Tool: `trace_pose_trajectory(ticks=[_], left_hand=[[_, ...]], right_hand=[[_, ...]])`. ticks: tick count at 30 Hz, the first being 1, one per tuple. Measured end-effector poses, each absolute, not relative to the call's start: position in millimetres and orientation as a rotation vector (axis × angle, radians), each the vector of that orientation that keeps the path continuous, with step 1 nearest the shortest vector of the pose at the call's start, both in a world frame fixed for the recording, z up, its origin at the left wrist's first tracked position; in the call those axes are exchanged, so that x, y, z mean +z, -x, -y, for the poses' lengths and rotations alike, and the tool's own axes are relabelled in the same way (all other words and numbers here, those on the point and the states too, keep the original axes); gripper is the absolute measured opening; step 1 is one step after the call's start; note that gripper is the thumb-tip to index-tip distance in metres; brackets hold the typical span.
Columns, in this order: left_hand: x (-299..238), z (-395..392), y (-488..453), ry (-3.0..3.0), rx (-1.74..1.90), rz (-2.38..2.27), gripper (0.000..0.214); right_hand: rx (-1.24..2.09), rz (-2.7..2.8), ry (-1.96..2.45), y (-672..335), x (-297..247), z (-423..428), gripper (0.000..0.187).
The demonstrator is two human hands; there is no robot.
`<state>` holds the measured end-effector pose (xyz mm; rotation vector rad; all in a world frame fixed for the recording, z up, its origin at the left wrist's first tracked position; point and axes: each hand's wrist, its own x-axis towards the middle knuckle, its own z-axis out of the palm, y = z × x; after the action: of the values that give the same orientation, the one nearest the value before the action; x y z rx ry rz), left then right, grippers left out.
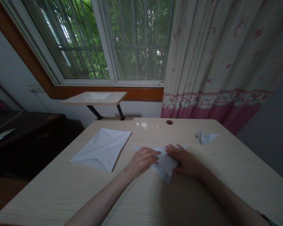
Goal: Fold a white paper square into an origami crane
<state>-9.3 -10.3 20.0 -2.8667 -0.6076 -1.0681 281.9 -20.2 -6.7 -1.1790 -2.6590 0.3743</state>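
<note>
I read left hand (141,161) flat on folded white paper (166,164), fingers together; right hand (186,161) on paper's right side, fingers apart; neither clamped. Creased sheet (101,149) at 10 o'clock. Risk: uneven pressure slides paper on smooth desk (61,194), skewing fold.

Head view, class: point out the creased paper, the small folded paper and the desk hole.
Creased paper (101,149), head view, on its middle.
Small folded paper (207,137), head view, on its middle.
Desk hole (169,122), head view, on its dark opening.

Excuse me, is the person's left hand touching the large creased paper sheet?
No, the left hand rests on the folded paper, apart from the creased sheet.
</note>
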Motion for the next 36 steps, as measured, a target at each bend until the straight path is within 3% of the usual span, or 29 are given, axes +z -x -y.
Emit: trace_pose_trajectory(ticks=[12, 23, 29, 36], left_hand=[[23, 14, 9, 2.681, -1.331, 0.602, 0.012], [9, 11, 11, 2.504, -1.500, 0.783, 0.030], [5, 9, 13, 2.425, -1.424, 0.756, 0.024], [13, 12, 10, 2.483, -1.293, 0.855, 0.036]], right_hand=[[0.134, 2.334, 1.071, -291, -25, 23, 0.053], [-0.042, 2.038, 1.159, -281, -8, 32, 0.055], [-0.207, 1.903, 1.064, -277, -16, 27, 0.043], [-0.320, 1.966, 1.153, -276, -18, 24, 0.030]])
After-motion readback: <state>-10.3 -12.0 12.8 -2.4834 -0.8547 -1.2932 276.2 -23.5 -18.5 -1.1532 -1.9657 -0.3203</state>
